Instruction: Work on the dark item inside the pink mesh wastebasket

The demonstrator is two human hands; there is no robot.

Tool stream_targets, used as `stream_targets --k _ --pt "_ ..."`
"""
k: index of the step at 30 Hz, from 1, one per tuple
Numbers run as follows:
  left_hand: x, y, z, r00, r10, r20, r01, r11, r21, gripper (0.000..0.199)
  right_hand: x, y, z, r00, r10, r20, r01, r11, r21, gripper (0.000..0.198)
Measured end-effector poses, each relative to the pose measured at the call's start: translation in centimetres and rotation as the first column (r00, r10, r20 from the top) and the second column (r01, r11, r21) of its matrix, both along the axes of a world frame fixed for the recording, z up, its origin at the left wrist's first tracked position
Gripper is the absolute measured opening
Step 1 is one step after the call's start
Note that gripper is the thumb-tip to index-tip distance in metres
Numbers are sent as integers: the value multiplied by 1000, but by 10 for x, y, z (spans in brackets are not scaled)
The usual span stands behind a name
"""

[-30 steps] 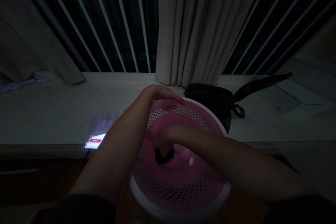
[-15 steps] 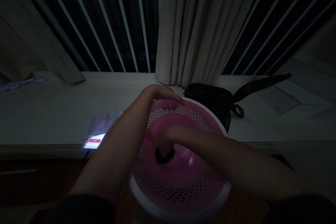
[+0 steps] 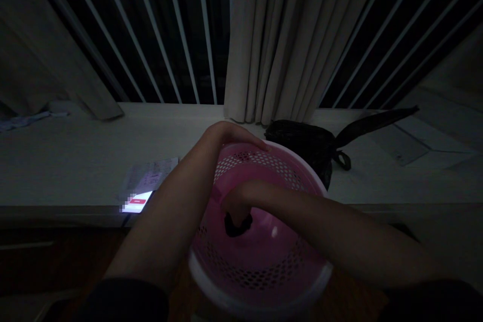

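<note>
Head view: the right hand (image 3: pixel 238 202) meets a dark item (image 3: pixel 237 232), widest left to right; fingers hidden, so its grip cannot be told. Both are inside a round pink plastic basket (image 3: pixel 260 259), mouth facing up, axis running downward, walls pierced with honeycomb holes. The left hand (image 3: pixel 243 135) clasps its far rim; a crinkled black bag (image 3: pixel 302 138) lies beyond.

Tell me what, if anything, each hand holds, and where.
Left hand: round pink perforated plastic basket, by its far rim. Right hand: at a small, black, curved item inside; grip hidden.
</note>
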State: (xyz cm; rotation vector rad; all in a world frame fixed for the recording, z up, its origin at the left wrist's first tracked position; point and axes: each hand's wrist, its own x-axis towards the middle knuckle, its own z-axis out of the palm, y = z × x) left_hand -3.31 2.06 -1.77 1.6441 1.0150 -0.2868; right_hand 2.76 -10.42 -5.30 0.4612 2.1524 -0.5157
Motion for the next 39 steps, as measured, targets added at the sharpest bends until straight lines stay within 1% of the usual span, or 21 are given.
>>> stream_targets --k 3,8,12,15,19,25,29,33,36,39 --pt "-1 0 -2 1000 9 -3 -9 999 -35 55 0 0 -1 1000 -12 -1 12 1000 -6 23" --pt "0 -5 2 999 28 45 -29 999 17 60 0 -1 -1 1000 -25 0 25 999 -26 20" --pt "1 -8 3 996 37 82 -41 998 54 64 -1 -2 0 1000 -25 -11 25 1000 -12 19" --pt "2 -9 4 997 60 49 -61 998 33 65 -1 -1 -1 1000 -14 -8 14 1000 -17 17" --pt "2 -10 5 997 79 14 -80 997 19 63 -1 -1 -4 1000 -5 -22 5 1000 -16 19" --pt "2 -10 5 997 40 63 -42 999 31 63 -1 -1 -5 999 -15 -43 14 1000 -22 15" --pt "2 -9 4 997 38 70 -42 998 50 62 -1 -1 -3 999 -12 -31 11 1000 -23 16" --pt "3 -11 7 999 35 42 -36 999 25 58 -1 -1 1 999 -3 -36 3 1000 -15 17" --pt "4 -14 10 999 41 16 -41 999 -8 55 -1 -1 4 999 -25 -40 23 999 -33 16" --pt "4 -17 12 999 42 21 -41 999 -30 54 -1 -1 3 998 -54 -43 52 998 -46 15"
